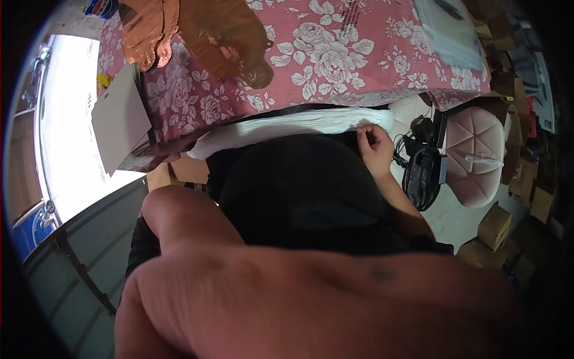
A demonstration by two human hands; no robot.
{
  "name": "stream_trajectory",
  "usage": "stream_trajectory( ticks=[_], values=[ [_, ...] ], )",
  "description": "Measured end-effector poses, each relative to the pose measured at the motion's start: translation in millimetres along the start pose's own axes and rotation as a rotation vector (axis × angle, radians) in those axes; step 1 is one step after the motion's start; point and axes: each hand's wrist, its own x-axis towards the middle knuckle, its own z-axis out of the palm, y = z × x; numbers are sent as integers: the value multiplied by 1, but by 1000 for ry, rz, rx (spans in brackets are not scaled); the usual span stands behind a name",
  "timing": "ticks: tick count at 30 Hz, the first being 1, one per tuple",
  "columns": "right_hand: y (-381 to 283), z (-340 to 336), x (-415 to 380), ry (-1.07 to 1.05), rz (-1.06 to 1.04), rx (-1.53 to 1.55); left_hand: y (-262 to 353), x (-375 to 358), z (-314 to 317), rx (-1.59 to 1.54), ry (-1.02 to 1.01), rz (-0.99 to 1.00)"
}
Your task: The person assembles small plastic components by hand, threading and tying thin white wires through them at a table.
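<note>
My right hand [375,145] rests at my lap with its fingers pinched on the right end of a long white folded cloth [287,127]. The cloth lies across my black-clothed lap [299,185], just under the edge of the table. A bare arm [311,293] fills the lower part of the view, close to the camera, and crosses from left to right. Its hand is not visible. Two shiny copper-coloured foil pieces [224,39] lie on the table top above the cloth.
The table wears a pink rose-patterned cloth [335,57]. Grey cardboard sheets [119,116] overhang its left corner, and a clear plastic packet [448,27] lies at its right. A pink padded chair [475,152], black bag with cables [424,167] and cardboard boxes [495,224] stand at right.
</note>
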Motion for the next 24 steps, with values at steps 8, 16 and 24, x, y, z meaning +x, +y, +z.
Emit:
stream_trajectory(
  ticks=[8,16,24],
  values=[
    [1,5,2,-13,16,28,3,-4,1,-68,-10,-84],
    [8,4,2,-15,11,50,3,-1,-1,-163,-56,-174],
    [5,4,2,9,-33,30,5,-7,0,-255,-97,-267]
  ],
)
